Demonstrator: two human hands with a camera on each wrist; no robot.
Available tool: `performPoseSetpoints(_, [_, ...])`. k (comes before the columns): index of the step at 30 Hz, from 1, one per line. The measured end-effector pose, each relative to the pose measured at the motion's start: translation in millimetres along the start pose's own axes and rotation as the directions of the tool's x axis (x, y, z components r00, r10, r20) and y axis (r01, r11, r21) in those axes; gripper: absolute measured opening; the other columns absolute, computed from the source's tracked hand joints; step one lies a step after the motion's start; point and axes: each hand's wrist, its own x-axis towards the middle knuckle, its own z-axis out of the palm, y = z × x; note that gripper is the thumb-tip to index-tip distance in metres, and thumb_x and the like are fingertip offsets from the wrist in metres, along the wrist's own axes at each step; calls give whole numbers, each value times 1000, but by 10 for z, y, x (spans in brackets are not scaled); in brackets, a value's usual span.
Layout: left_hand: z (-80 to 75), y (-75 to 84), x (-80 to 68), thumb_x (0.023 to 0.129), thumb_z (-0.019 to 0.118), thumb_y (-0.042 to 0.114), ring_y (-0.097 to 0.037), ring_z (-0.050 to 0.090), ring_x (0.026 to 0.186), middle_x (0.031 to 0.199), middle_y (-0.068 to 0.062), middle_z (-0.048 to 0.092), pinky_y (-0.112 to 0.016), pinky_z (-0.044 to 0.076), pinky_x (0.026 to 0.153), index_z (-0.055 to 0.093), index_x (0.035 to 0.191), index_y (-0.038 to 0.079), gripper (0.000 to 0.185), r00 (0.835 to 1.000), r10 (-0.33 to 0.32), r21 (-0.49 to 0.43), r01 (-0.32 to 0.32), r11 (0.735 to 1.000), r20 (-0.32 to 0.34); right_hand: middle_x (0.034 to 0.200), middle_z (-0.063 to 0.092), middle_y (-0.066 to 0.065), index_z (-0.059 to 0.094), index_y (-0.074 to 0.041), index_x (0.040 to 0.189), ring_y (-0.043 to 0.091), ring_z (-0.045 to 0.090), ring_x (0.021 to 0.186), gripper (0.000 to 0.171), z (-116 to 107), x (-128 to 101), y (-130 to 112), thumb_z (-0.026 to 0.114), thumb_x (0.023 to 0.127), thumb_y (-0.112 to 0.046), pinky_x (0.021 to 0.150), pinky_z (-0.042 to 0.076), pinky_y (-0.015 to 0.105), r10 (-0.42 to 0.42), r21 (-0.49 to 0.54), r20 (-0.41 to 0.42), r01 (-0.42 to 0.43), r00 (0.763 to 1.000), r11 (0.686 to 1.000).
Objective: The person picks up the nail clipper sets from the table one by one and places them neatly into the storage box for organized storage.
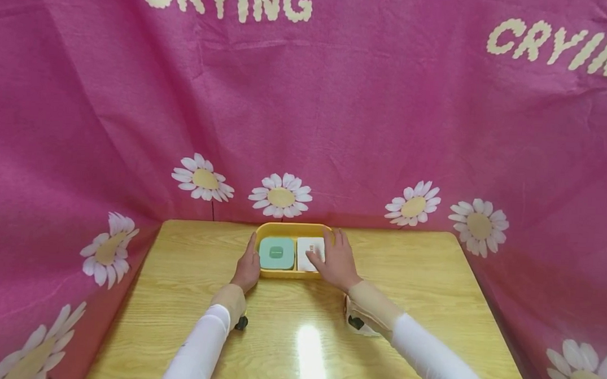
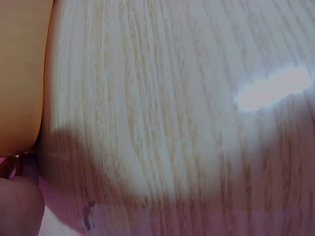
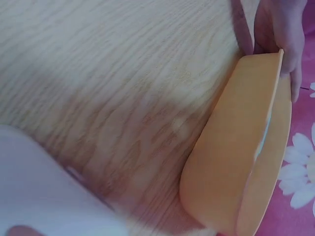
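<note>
A shallow yellow storage bin (image 1: 278, 274) with rounded corners sits near the table's far edge. On its left side lies a mint-green square case (image 1: 276, 262) with a darker green label. The white box (image 1: 307, 263) to the right carries small brown print. My left hand (image 1: 248, 269) holds the bin's left end; the right wrist view shows that left hand (image 3: 283, 29) around the end, fingers on the far side. My right hand (image 1: 338, 264) grips the right end, its thumb over the white box. Bin wall (image 2: 19, 73) fills the left wrist view's left edge.
The wooden table (image 1: 409, 341) has a bright light reflection at its front middle. A pink curtain (image 1: 336, 129) with daisies and lettering hangs close behind the table and along both sides. Dark wrist-camera parts (image 1: 242, 322) hang below the left wrist.
</note>
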Motion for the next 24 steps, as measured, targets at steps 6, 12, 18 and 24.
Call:
performPoseSetpoints(6, [24, -20, 31, 111, 32, 8, -40, 27, 156, 173, -18, 20, -56, 22, 128, 9, 169, 10, 63, 1000, 12, 5, -12, 1000, -1, 148, 41, 40, 35, 11, 156, 56, 35, 142, 92, -123, -179, 133, 71, 92, -45, 118, 31, 67, 71, 11, -9, -70, 997, 997])
performPoseSetpoints(12, [28, -8, 29, 111, 33, 9, -38, 24, 158, 174, -15, 19, -54, 21, 128, 8, 170, 11, 64, 1000, -20, 3, 20, 1000, 8, 152, 35, 40, 31, 7, 159, 58, 30, 145, 100, -159, -502, 280, 73, 90, -51, 116, 29, 72, 180, 16, 43, -181, 983, 983])
performPoseSetpoints(18, [6, 13, 48, 111, 33, 10, -37, 24, 158, 174, -15, 19, -54, 20, 129, 8, 170, 11, 64, 1000, -9, -4, 9, 1000, 1, 149, 35, 43, 31, 7, 158, 61, 32, 140, 109, -122, -810, 416, 72, 86, -62, 108, 31, 78, 315, -55, 79, -311, 946, 949])
performPoseSetpoints(24, [28, -1, 24, 111, 33, 10, -38, 24, 158, 174, -15, 19, -55, 21, 128, 9, 170, 12, 64, 1000, -20, -11, 20, 1000, -3, 144, 40, 42, 32, 7, 158, 62, 33, 138, 121, -136, -1046, 458, 78, 76, -69, 105, 25, 87, 485, -175, 165, -458, 859, 871])
